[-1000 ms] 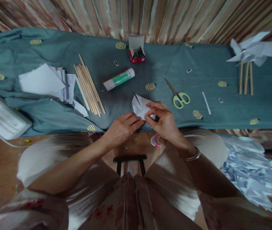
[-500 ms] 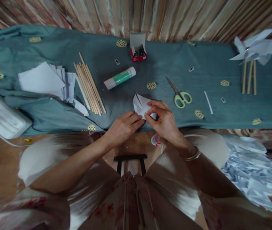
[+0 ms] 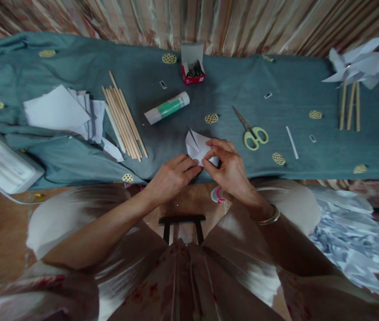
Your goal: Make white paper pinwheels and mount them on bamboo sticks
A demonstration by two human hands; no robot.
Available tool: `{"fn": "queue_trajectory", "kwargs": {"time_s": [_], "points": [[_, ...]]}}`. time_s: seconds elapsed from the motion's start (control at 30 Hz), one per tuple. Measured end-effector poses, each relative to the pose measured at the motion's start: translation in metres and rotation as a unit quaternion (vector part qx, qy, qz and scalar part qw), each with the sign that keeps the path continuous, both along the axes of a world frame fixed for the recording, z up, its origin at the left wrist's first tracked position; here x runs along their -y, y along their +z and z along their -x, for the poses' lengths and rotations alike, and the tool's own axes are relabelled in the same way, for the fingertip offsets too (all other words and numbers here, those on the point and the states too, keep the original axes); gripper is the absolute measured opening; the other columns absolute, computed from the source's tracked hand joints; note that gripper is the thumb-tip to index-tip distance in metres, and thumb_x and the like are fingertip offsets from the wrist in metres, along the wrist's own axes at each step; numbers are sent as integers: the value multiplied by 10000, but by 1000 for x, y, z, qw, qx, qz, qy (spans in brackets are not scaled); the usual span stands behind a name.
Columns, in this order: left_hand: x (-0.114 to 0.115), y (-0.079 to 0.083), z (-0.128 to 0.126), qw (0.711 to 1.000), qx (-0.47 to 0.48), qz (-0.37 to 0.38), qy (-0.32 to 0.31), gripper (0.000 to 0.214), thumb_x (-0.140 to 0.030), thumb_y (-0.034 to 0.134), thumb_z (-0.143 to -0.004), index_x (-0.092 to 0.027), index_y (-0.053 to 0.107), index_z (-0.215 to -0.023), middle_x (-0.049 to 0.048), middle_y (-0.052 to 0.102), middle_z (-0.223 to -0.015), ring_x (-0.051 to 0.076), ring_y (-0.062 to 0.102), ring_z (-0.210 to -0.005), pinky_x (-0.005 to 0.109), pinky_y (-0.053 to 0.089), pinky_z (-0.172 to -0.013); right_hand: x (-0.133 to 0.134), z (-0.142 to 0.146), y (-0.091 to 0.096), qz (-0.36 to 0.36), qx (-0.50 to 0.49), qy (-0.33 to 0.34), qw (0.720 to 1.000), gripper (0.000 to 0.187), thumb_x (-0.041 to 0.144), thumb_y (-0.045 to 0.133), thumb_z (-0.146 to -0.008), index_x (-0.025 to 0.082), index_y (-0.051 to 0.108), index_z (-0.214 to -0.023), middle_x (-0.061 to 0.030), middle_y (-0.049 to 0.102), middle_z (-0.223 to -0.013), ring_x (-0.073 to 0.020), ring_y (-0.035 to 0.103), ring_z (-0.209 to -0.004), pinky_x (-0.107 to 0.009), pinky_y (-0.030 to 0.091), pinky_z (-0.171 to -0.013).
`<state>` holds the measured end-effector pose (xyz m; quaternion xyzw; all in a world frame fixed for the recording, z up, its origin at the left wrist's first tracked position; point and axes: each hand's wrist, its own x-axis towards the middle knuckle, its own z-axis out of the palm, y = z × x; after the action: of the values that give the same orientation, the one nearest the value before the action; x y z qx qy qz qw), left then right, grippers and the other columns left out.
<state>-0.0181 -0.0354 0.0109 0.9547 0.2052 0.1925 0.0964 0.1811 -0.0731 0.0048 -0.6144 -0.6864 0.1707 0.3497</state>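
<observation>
A small white sheet of paper point(image 3: 193, 141) with slits cut in from its corners lies at the table's near edge. My left hand point(image 3: 175, 175) presses on its lower left side, fingers closed at the paper's edge. From the right, my right hand point(image 3: 224, 164) pinches at the paper with thumb and index finger; whether something small is between the fingertips I cannot tell. Green-handled scissors point(image 3: 255, 137) lie just right of that hand. Beyond the paper are a glue stick point(image 3: 167, 108) and a red and white box point(image 3: 194, 79) of small dark metal pieces, its lid up.
Wooden sticks point(image 3: 122, 120) and a stack of white paper point(image 3: 57, 111) lie left on the green cloth point(image 3: 149, 58). Paper pinwheels point(image 3: 365, 62) on sticks lie far right, near a thin white strip point(image 3: 292, 142). A white device point(image 3: 7, 160) sits front left; paper pieces point(image 3: 350, 236) are heaped lower right.
Both hands stay at the paper, with only a slight shift of the right fingertips over it. The view has moved very slightly.
</observation>
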Motion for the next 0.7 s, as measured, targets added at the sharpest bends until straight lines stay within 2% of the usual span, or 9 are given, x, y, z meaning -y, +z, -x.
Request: {"fn": "queue_trajectory", "kwargs": {"time_s": [0.5, 0.7], "points": [[0, 2, -1, 1000, 0, 16, -1, 218, -107, 476, -996, -111, 661, -1112, 92, 701, -1019, 184, 623, -914, 299, 556, -779, 2, -1, 2, -8, 9, 19, 1000, 121, 194, 604, -871, 236, 683, -951, -86, 679, -1225, -277, 607, -1135, -491, 487, -1013], [-1, 0, -1, 999, -7, 40, 1, 215, -104, 493, -991, -129, 665, -1118, 86, 697, -1025, 180, 631, -921, 295, 557, -781, 5, -1, -1, -24, 57, 53, 997, 198, 187, 528, -919, 250, 700, -995, -77, 630, -1301, -281, 569, -1171, -512, 489, -1018]]}}
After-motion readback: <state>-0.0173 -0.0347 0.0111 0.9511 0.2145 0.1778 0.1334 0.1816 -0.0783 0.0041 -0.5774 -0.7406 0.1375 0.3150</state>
